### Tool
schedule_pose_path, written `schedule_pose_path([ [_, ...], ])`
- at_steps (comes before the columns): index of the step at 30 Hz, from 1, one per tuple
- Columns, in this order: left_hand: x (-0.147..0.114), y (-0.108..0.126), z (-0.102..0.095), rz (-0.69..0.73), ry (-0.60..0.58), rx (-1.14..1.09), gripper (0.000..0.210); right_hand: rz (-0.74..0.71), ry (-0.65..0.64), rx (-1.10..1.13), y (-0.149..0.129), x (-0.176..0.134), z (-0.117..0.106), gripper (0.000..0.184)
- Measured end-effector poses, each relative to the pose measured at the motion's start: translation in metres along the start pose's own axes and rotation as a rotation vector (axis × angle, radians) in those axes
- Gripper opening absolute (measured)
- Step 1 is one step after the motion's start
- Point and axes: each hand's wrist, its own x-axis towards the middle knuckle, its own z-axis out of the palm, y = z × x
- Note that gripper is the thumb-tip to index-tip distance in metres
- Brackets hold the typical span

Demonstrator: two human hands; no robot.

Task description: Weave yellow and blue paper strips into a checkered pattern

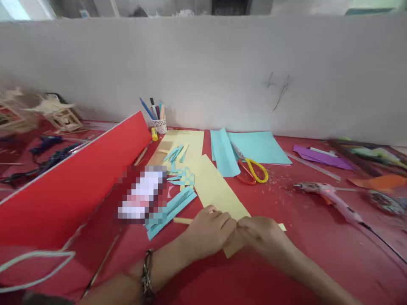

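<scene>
My left hand (211,231) and my right hand (263,233) meet at the near middle of the red table, fingers closed together. Both grip a narrow yellow paper strip (182,220); its left end sticks out past my left hand, and a pale end shows beyond my right. The fingers hide its middle. Under the hands lies a long yellow paper sheet (218,182). Folded blue paper strips (173,214) rest just left of my left hand. Behind them is a small woven blue-and-yellow paper piece (186,177) with loose strip ends.
Scissors (251,167) lie against blue sheets (257,146). A glue gun (333,197) with a cord and purple paper (321,157) are at right. Left are a blurred phone (143,195), a red board (79,182) and a pen cup (160,126). A wall (203,72) stands behind.
</scene>
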Motion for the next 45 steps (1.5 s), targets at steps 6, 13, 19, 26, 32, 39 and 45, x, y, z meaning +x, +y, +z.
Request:
schedule_pose_path([
  [6, -0.004, -0.008, -0.001, 0.033, -0.074, -0.063, 0.016, 0.014, -0.090, 0.074, 0.007, 0.000, -0.001, 0.030],
  [13, -0.005, -0.033, -0.008, 0.002, 0.025, 0.032, 0.022, 0.105, -0.139, 0.142, 0.029, 0.000, -0.035, 0.035],
  [19, -0.005, -0.049, -0.010, -0.169, 0.016, 0.228, 0.026, 0.155, -0.023, 0.071, 0.048, -0.011, -0.058, 0.037],
  [26, -0.006, -0.057, -0.022, -0.305, 0.224, 0.110, 0.021, 0.068, -0.018, 0.021, 0.039, -0.007, -0.046, 0.033],
  [32, 0.000, -0.026, -0.025, -0.070, 0.083, -0.134, 0.036, -0.171, 0.062, -0.114, 0.014, 0.001, -0.009, 0.027],
  [39, -0.003, -0.019, -0.016, -0.081, 0.084, -0.242, 0.045, -0.302, 0.240, -0.293, 0.018, 0.001, -0.008, 0.025],
  [45, -0.002, -0.025, -0.019, -0.173, 0.012, -0.328, 0.051, -0.214, 0.210, -0.348, 0.033, 0.000, -0.023, 0.024],
])
